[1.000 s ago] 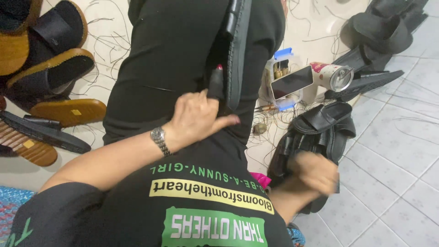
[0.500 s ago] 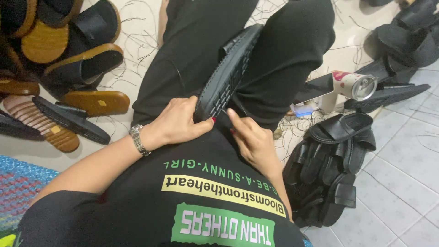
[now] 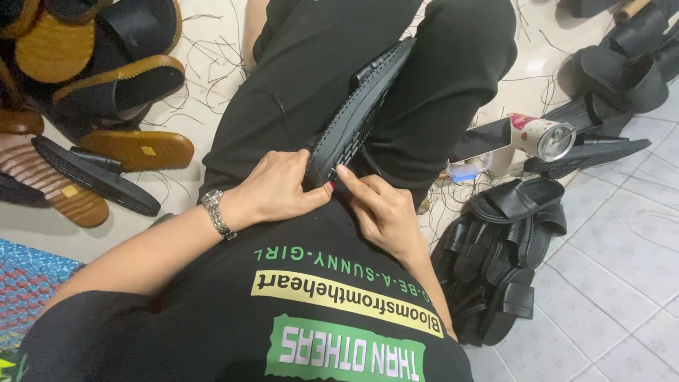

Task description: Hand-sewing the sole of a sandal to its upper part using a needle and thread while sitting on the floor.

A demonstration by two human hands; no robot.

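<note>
A black sandal sole [image 3: 361,110] with a stitched edge lies slanted between my thighs, its near end in my lap. My left hand [image 3: 279,189], with a metal watch on the wrist, grips that near end from the left. My right hand [image 3: 382,212] meets it from the right, fingertips pinching the sole's rim. I wear black trousers and a black printed shirt.
Tan and black sandals and soles [image 3: 106,152] are piled on the floor at left. A heap of black sandals [image 3: 506,255] sits at right beside a phone [image 3: 481,141], a can [image 3: 541,136] and loose thread. A woven mat [image 3: 28,283] lies at lower left.
My right hand rose from the sandal heap at right to the sole's near end. The sole swung from upright to slanted across my lap.
</note>
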